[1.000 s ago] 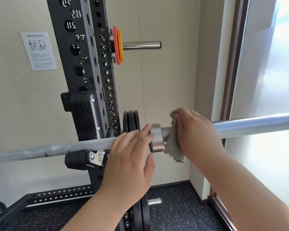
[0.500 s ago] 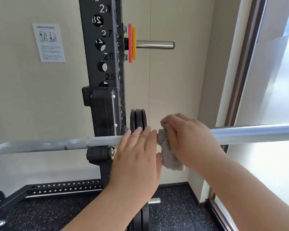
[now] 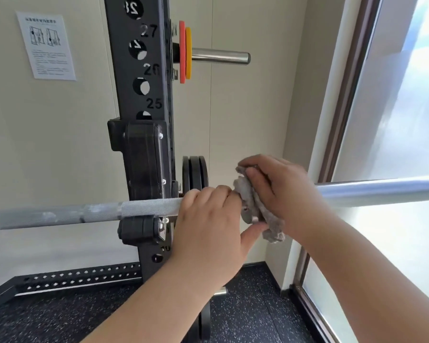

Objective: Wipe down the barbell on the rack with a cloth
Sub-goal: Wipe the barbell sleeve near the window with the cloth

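At barbell [image 3: 84, 215] collar: right hand [image 3: 282, 194] grip clamps grey cloth [image 3: 255, 206]; left hand [image 3: 208, 231] grip curled over bar, beside rack [image 3: 144, 154].

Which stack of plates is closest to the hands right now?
The black plates, just behind the left hand on the barbell; the red and yellow plates hang high on the upper peg.

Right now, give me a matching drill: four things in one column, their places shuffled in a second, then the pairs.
Things:
1 cloth
2 left hand
3 red plate
4 notice

Places:
A on the wall
B on the upper peg
C gripping the bar beside the rack
D held in the right hand

Pairs: 1-D, 2-C, 3-B, 4-A.
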A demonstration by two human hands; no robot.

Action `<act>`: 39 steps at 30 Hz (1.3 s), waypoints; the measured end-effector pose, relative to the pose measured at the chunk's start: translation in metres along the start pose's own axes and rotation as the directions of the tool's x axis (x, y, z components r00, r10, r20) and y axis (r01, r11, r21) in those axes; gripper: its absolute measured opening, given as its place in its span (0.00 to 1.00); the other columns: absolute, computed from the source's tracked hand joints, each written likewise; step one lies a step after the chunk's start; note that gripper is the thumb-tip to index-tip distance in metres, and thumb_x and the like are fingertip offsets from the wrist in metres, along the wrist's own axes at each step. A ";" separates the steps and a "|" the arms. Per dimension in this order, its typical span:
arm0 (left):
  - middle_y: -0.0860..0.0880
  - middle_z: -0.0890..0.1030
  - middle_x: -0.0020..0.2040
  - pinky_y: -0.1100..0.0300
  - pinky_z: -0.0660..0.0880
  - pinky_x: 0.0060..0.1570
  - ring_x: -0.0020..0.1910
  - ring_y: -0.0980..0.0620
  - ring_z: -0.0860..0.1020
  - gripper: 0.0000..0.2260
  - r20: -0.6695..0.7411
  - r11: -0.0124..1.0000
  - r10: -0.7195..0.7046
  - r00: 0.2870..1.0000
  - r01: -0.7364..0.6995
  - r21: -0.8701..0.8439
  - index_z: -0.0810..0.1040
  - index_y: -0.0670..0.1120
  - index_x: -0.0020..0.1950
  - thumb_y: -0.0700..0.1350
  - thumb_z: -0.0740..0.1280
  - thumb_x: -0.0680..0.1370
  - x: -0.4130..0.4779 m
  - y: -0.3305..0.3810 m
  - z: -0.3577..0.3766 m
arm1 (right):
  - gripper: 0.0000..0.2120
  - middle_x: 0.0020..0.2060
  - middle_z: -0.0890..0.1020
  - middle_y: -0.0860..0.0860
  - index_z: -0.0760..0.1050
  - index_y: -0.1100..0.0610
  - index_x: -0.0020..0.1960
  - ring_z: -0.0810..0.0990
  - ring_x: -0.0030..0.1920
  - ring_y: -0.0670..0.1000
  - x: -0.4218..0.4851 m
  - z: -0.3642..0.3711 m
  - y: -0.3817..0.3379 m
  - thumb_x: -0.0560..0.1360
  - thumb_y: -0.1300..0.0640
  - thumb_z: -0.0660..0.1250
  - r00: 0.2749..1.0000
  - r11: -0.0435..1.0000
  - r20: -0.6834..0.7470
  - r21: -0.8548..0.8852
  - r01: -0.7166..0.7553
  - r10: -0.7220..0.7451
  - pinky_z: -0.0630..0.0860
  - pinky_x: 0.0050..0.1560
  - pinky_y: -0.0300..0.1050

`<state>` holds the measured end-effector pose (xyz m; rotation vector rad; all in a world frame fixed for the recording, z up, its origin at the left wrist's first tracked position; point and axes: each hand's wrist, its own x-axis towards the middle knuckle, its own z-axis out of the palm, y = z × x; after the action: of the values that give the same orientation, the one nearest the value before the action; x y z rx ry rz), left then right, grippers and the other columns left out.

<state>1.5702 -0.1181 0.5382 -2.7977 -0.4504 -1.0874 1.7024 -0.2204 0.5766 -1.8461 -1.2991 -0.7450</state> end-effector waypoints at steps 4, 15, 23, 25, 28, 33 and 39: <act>0.55 0.79 0.51 0.52 0.71 0.58 0.52 0.50 0.77 0.20 -0.031 0.999 0.029 0.999 -0.030 -0.019 0.79 0.50 0.56 0.61 0.62 0.72 0.000 -0.006 0.011 | 0.14 0.53 0.83 0.37 0.81 0.44 0.60 0.82 0.52 0.43 -0.011 0.003 -0.001 0.83 0.47 0.57 0.989 0.998 0.131 -0.001 0.069 -0.069 0.80 0.52 0.47; 0.54 0.77 0.57 0.52 0.69 0.66 0.58 0.49 0.75 0.18 -0.043 0.998 0.060 0.997 -0.061 -0.025 0.76 0.50 0.63 0.57 0.66 0.77 -0.006 -0.007 0.016 | 0.15 0.48 0.82 0.37 0.80 0.40 0.56 0.80 0.48 0.42 0.000 0.004 -0.010 0.81 0.39 0.56 0.987 0.992 0.156 -0.121 -0.017 0.036 0.77 0.47 0.44; 0.58 0.83 0.48 0.55 0.78 0.47 0.48 0.54 0.79 0.15 -0.094 0.987 0.136 0.986 -0.143 -0.071 0.84 0.52 0.51 0.55 0.59 0.82 -0.013 -0.039 -0.053 | 0.12 0.40 0.84 0.43 0.82 0.48 0.49 0.81 0.40 0.52 0.009 0.010 -0.018 0.84 0.49 0.60 0.994 0.981 0.010 -0.159 -0.109 0.112 0.77 0.41 0.48; 0.58 0.82 0.42 0.56 0.76 0.39 0.42 0.55 0.78 0.15 -0.144 0.996 0.065 0.988 -0.073 -0.051 0.84 0.53 0.46 0.54 0.59 0.82 -0.015 -0.059 -0.070 | 0.11 0.40 0.83 0.45 0.81 0.49 0.49 0.81 0.37 0.55 0.011 0.019 -0.039 0.84 0.52 0.61 0.999 0.975 -0.006 -0.214 -0.053 0.053 0.78 0.37 0.49; 0.57 0.80 0.37 0.53 0.74 0.40 0.38 0.53 0.76 0.15 -0.162 0.998 -0.045 0.986 0.039 -0.043 0.80 0.53 0.41 0.51 0.58 0.82 -0.022 -0.093 -0.078 | 0.06 0.40 0.81 0.46 0.78 0.49 0.52 0.79 0.35 0.57 0.013 0.034 -0.067 0.84 0.53 0.62 0.992 0.945 0.121 -0.328 0.010 0.032 0.79 0.34 0.51; 0.58 0.76 0.35 0.49 0.72 0.42 0.37 0.51 0.73 0.12 -0.148 0.996 -0.085 0.985 0.089 0.019 0.79 0.53 0.42 0.50 0.59 0.81 -0.041 -0.142 -0.076 | 0.16 0.52 0.81 0.44 0.73 0.46 0.62 0.82 0.56 0.53 0.002 0.043 -0.085 0.86 0.42 0.51 0.909 0.866 0.408 -0.480 0.138 0.082 0.61 0.78 0.58; 0.55 0.84 0.43 0.48 0.74 0.45 0.43 0.44 0.80 0.17 -0.195 0.978 -0.136 0.971 0.163 0.133 0.83 0.53 0.48 0.58 0.57 0.82 -0.057 -0.200 -0.090 | 0.30 0.43 0.80 0.49 0.84 0.44 0.51 0.78 0.56 0.60 0.000 0.027 -0.061 0.86 0.39 0.44 0.962 0.710 0.207 -0.704 0.020 0.178 0.53 0.80 0.63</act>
<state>1.4108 0.0409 0.5646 -2.5402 -0.7001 -1.2729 1.6454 -0.1856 0.5767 -2.6783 -1.1579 -1.0815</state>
